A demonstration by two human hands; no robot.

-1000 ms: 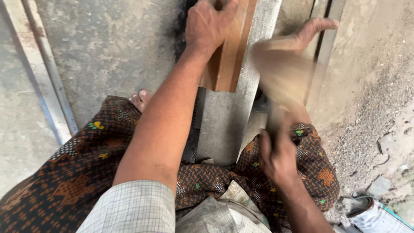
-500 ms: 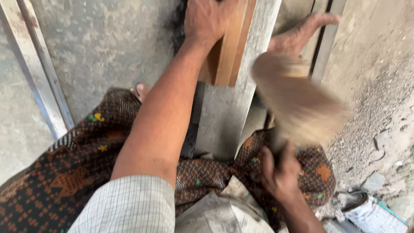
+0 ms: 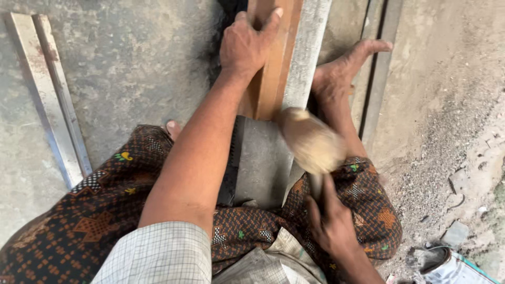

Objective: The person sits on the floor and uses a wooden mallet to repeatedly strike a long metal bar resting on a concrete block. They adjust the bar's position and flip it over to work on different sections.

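Note:
My left hand presses down on a brown wooden strip that lies along a grey metal bar on the concrete floor. My right hand grips the handle of a wooden mallet. The mallet's pale head is blurred and sits at the near end of the wooden strip. My right foot rests just right of the metal bar. My knees, in a dark patterned cloth, flank the bar.
Two long pale metal strips lie on the concrete at the left. More metal rails run along the right of the bar. Gravel and rubble cover the ground at right, with a tin at the lower right corner.
The mallet has swung from raised at the right down and left to the near end of the wooden strip. My left hand has stayed on the strip.

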